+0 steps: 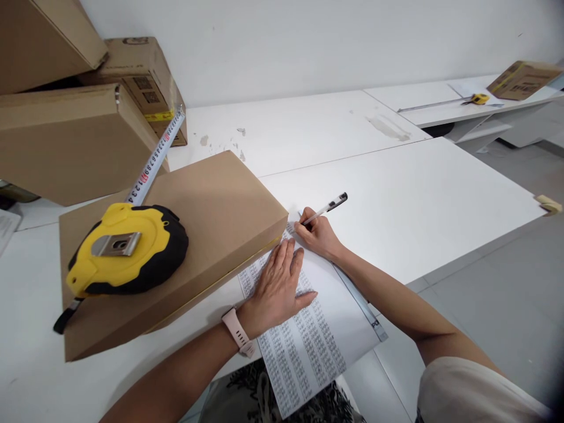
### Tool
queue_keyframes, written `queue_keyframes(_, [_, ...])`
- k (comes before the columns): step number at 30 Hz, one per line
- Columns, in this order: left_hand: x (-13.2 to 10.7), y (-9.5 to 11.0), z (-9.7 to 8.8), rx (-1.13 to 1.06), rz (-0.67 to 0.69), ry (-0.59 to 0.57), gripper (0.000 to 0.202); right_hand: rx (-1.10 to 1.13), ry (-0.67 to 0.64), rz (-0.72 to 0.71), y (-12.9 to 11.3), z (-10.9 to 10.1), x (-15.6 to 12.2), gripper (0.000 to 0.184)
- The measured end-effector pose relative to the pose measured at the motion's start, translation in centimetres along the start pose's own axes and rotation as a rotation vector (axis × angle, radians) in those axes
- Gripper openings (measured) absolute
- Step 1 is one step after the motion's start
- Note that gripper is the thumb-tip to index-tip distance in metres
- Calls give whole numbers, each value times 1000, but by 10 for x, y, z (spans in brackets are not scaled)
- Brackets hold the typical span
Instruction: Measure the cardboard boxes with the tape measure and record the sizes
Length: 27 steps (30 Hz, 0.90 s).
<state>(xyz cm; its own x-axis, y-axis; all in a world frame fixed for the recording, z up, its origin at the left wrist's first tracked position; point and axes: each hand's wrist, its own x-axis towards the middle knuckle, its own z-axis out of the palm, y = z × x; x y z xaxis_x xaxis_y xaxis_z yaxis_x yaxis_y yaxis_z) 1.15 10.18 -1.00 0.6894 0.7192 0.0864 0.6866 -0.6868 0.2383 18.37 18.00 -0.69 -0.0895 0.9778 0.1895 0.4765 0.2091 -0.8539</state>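
Note:
My right hand (318,234) is closed around a pen (328,207), its tip down at the top of a printed sheet (317,329). Columns of small handwritten-looking text cover much of that paper, which overhangs the table's near edge. Flat on the sheet lies my left hand (279,285), fingers stretched out and thumb apart, a pale pink watch on its wrist. Just left of it sits a closed cardboard box (211,205). On the box rests a yellow and black tape measure (127,249), its blade (154,161) pulled out toward the back.
More cardboard boxes (66,135) are stacked at the back left against the wall. On the white table (396,205), the surface is chipped near the wall. Farther right are a second tape measure (480,98) and a tilted carton (524,79). Something tan (547,204) sits at the table's right corner.

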Motion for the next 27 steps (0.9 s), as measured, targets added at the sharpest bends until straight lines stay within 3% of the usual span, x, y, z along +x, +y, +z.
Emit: queue_keyframes(27, [0,1,-1,-7,0,-9,88,-24,10,16,0,-1,1,18])
